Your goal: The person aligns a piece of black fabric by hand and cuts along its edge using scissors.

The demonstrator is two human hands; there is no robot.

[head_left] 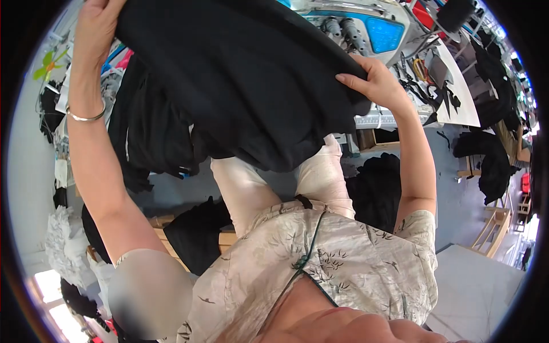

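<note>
A large piece of black fabric (240, 74) is stretched out in front of me, above my lap, and hangs in loose folds. My right hand (377, 83) pinches its right edge, thumb on top and the other fingers mostly behind. On the far left side my left hand (102, 20) grips the cloth's upper left edge. The top of that hand is cut off by the frame. Behind the fabric, a white and blue sewing machine (389, 31) is partly covered.
More black fabric (154, 126) hangs at the left of my lap. Scraps and tools lie on the white worktable (457, 86) at the right. Dark cloth (197, 234) covers part of a wooden bench beside me. A wooden frame (492, 231) stands on the floor to the right.
</note>
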